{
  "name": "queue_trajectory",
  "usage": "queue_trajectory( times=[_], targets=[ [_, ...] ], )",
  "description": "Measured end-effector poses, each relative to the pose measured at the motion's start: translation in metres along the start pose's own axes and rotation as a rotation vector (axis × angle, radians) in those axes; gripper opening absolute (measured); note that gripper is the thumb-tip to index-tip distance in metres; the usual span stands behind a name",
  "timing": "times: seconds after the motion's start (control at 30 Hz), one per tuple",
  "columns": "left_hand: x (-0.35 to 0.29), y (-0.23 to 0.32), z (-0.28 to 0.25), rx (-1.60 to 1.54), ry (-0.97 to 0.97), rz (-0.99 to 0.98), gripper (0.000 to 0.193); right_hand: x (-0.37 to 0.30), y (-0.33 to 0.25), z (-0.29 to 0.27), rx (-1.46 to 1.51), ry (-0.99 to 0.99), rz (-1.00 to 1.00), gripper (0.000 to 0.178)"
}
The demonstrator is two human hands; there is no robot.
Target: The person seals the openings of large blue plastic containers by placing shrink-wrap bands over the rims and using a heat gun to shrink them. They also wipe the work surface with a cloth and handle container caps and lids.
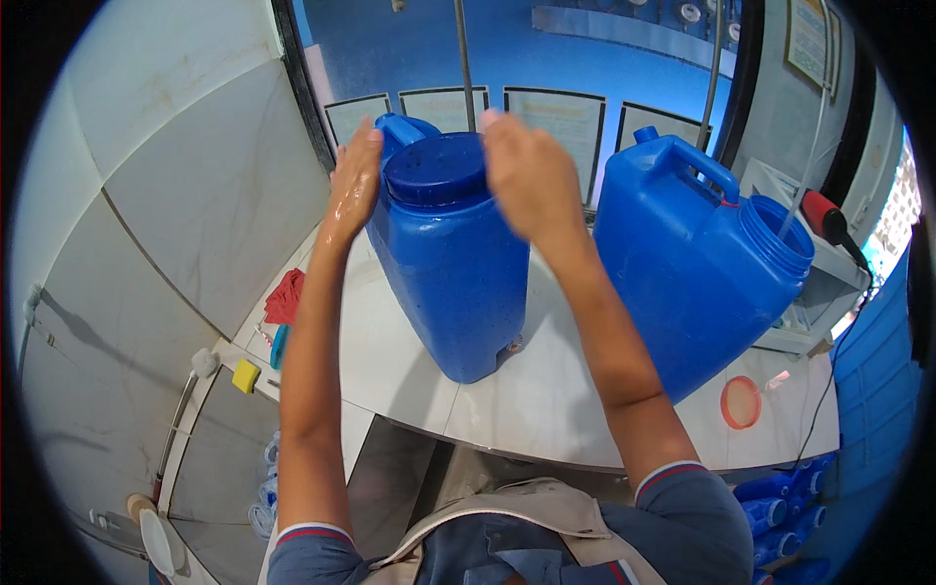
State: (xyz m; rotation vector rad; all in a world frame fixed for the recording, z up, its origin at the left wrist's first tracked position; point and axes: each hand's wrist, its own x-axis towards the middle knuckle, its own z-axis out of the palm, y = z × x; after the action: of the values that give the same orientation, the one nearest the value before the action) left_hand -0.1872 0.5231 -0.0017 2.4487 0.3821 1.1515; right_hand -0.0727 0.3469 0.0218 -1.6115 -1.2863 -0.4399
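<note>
Flanking a tall blue plastic jug [453, 278], the left hand [355, 185] looks spread; for the blurred right hand [534, 180], I cannot tell. Wet skin could slip, tipping the jug.

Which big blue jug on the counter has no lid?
The right-hand jug: its threaded mouth is open. The left-hand jug wears a dark-blue lid.
</note>
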Motion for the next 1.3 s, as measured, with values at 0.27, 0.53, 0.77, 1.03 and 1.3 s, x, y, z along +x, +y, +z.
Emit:
queue_trajectory(
  times=[0.27,0.53,0.77,1.03,1.3],
  targets=[
    [-0.009,-0.029,0.0,-0.151,-0.012,-0.5,0.086,-0.009,-0.025,-0.004,0.08,-0.104,0.199,0.058],
    [-0.008,0.024,0.034,-0.293,0.013,-0.464,0.081,0.031,0.047,0.019,0.248,-0.172,0.211,0.057],
    [-0.009,0.071,0.02,-0.019,0.047,-0.364,0.076,0.046,0.064,0.007,0.362,-0.211,0.293,0.047],
    [-0.009,0.009,-0.006,-0.098,0.038,-0.339,0.069,0.007,0.005,0.024,-0.061,-0.036,0.256,0.038],
    [-0.023,0.014,0.012,-0.198,0.095,-0.242,0.072,0.032,0.021,0.028,0.12,-0.273,0.224,0.039]
  ],
)
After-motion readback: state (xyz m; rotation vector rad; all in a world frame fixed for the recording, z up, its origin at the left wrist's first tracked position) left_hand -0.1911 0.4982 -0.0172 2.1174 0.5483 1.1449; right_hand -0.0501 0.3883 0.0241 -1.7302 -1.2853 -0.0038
